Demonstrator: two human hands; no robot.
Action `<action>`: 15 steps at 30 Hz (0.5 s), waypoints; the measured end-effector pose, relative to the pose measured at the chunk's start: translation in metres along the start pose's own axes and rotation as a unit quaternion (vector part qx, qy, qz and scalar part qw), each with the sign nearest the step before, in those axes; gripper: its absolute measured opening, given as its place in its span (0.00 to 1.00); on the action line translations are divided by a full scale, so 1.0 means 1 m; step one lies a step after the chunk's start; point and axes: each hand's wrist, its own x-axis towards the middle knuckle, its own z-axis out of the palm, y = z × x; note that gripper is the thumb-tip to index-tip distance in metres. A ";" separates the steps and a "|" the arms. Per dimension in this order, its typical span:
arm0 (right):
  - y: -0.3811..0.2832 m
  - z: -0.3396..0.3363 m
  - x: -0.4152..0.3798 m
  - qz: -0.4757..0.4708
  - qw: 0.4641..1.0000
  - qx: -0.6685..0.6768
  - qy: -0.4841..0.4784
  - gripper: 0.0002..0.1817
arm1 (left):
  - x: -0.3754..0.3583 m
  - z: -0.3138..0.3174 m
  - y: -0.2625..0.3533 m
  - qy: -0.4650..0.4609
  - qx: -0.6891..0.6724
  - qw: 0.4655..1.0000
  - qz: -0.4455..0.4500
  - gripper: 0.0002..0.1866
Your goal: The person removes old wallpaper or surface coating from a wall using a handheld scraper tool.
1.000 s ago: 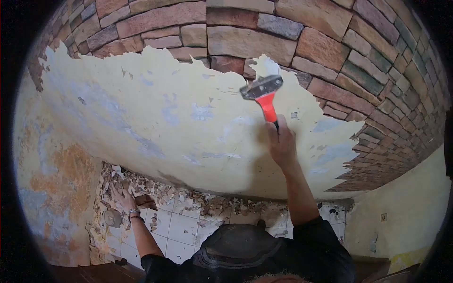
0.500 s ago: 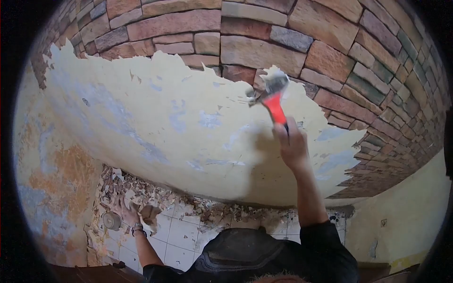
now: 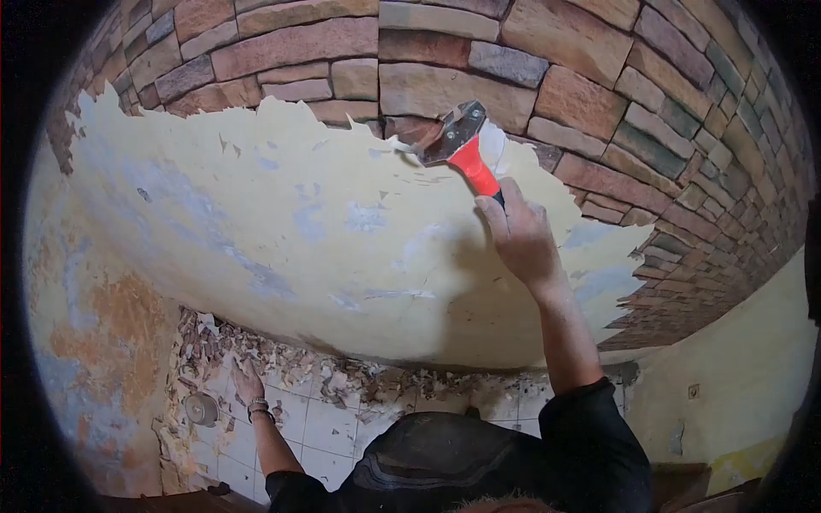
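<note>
My right hand (image 3: 523, 232) is wrapped round the handle of a scraper (image 3: 472, 164) with a red neck and a wide metal head. The head lies at the torn lower edge of the stone-patterned wallpaper (image 3: 586, 98), where a strip curls up at the blade's left end. Below that ragged edge, the bare wall (image 3: 299, 201) is pale yellow with grey-blue patches. My left hand (image 3: 248, 382), fingers stretched out and holding nothing, hangs low on the left, away from the scraper. Wallpaper scraps (image 3: 295, 368) show around and beyond it.
A round, tape-like roll (image 3: 201, 409) is at the lower left beside a stained side wall (image 3: 103, 342). Scraps litter the white tiled floor (image 3: 329, 427) along the wall's foot. A wall socket (image 3: 694, 392) is on the right wall.
The scraper has moved left and slightly up along the torn edge, its head now turned against the paper. A brownish scrap near my left hand is gone from there.
</note>
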 end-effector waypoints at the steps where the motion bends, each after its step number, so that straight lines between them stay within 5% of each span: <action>1: 0.003 -0.003 -0.003 0.010 1.000 0.015 -0.020 0.09 | 0.003 0.002 0.000 0.006 -0.036 0.999 0.029 0.35; 3: 0.007 -0.015 -0.011 0.020 0.999 0.033 -0.038 0.10 | 0.004 0.003 -0.026 -0.004 -0.069 0.998 0.001 0.35; 5: 0.013 -0.043 -0.011 0.228 0.953 0.163 -0.112 0.15 | 0.000 0.015 -0.070 0.034 -0.151 0.987 -0.032 0.35; 9: 0.006 -0.040 0.029 0.165 0.968 0.139 -0.125 0.20 | -0.005 0.008 -0.067 0.049 -0.070 0.995 -0.050 0.33; 11: 0.006 -0.042 0.032 0.170 0.966 0.137 -0.137 0.19 | 0.002 0.008 -0.020 0.088 -0.143 0.986 0.018 0.32; 13: 0.010 -0.039 0.027 0.172 0.966 0.133 -0.138 0.19 | -0.006 -0.012 0.027 0.047 -0.069 0.995 0.061 0.31; 15: 0.017 -0.054 0.016 0.170 0.969 0.110 -0.143 0.19 | 0.008 -0.001 -0.004 0.070 -0.095 0.991 0.061 0.31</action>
